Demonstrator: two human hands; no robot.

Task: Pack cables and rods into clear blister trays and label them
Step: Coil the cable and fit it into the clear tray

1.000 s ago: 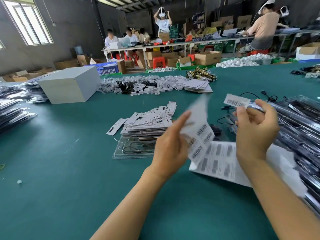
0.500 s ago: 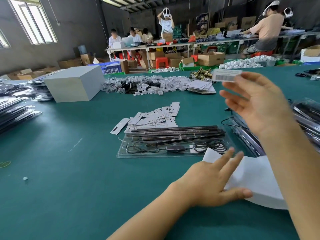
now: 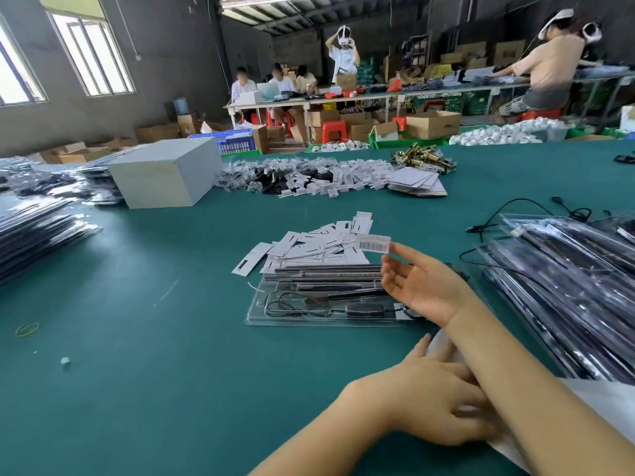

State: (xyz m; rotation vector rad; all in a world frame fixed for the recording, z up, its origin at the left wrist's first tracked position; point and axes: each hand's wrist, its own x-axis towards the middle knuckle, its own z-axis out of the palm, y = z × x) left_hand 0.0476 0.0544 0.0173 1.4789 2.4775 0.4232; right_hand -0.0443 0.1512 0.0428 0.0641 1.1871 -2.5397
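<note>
One white barcode label [image 3: 373,242] clinging to the fingertips of the right hand [image 3: 421,290], fingers nearly straight, hovering just above the clear plastic blister tray [image 3: 309,304] of black rods and cable. Labelling step under way. Left hand [image 3: 429,396] pressing flat on white backing sheet [image 3: 591,403], nearer than the tray. Next: lowering and smoothing the label onto the tray lid.

- The place is a packing workshop in a warehouse-like hall: bare grey walls, an exposed roof [image 3: 309,12], and tall windows [image 3: 92,60] at the left.
- A long green-covered worktable [image 3: 137,338] carries bulk stock: stacks of clear blister trays [image 3: 567,290], a heap of small white paper cards [image 3: 316,242], a pile of bagged parts [image 3: 302,176], and brass fittings [image 3: 422,159].
- Behind it, workers [image 3: 275,84] sit at a bench [image 3: 343,97] among open cardboard cartons [image 3: 433,123], red stools [image 3: 333,130] and a blue crate [image 3: 233,142].
</note>
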